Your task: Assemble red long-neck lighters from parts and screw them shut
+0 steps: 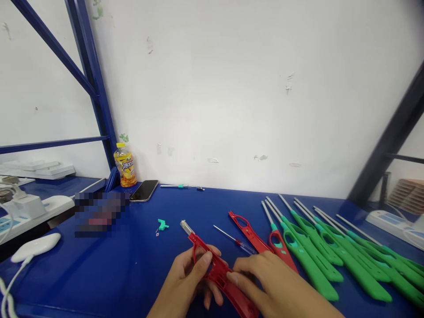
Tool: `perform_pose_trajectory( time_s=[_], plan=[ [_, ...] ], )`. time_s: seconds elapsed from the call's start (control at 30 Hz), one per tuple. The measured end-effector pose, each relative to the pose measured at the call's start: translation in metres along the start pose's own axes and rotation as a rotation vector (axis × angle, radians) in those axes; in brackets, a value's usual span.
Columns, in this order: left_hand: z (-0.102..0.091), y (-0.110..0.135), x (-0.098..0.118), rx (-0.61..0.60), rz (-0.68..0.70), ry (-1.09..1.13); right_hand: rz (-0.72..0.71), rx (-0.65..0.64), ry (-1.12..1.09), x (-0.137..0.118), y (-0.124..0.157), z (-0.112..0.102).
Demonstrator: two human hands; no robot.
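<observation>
My left hand (183, 276) is closed around a red lighter half-shell (217, 270), its thumb pressed on the upper part near the finger loop. The shell's open inner side faces up, and a clear and metallic piece (187, 228) sticks out at its far end. My right hand (265, 280) pinches the lower half of the same shell; whether a small part is under those fingertips is hidden. Just beyond the right hand lies a second red half-shell (253, 236). A screwdriver (236, 241) with a clear purplish handle rests between the two shells.
Several green lighters (351, 260) and one red lighter (281, 247) lie at right. A teal trigger (162, 225) sits left of the shell. A metal lighter rod (180, 186), phone (145, 191) and drink bottle (125, 165) are along the wall. A white charger (36, 247) and power strip (43, 212) occupy the left.
</observation>
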State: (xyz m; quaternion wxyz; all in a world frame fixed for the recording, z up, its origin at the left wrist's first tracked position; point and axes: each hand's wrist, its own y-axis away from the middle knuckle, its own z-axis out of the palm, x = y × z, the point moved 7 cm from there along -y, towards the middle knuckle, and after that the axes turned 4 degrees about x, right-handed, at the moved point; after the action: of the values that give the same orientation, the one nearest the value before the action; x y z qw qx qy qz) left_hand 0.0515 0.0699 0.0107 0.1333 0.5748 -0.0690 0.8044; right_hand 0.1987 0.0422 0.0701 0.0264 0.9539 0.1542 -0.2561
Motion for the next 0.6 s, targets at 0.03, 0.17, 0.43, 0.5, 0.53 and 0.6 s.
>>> perform_pose_trajectory(
  time_s=[0.03,0.17,0.43,0.5,0.53,0.6],
  plan=[
    [0.000,0.000,0.000,0.000,0.001,-0.002,0.000,-0.002,0.000,0.001,0.000,0.001],
    [0.000,0.000,-0.001,-0.014,0.003,-0.025,0.014,-0.016,0.037,0.002,0.000,0.002],
    [0.000,-0.002,-0.002,-0.026,0.010,-0.048,0.043,-0.071,0.045,-0.009,0.003,-0.002],
    [0.000,-0.002,-0.003,-0.028,0.010,-0.049,0.043,-0.057,0.048,-0.008,0.003,-0.002],
    [-0.001,-0.003,-0.003,-0.030,0.011,-0.047,0.041,-0.052,0.043,-0.007,0.003,-0.002],
    [-0.001,-0.003,-0.004,-0.041,0.012,-0.038,0.041,-0.045,0.023,-0.004,0.003,0.000]
  ],
)
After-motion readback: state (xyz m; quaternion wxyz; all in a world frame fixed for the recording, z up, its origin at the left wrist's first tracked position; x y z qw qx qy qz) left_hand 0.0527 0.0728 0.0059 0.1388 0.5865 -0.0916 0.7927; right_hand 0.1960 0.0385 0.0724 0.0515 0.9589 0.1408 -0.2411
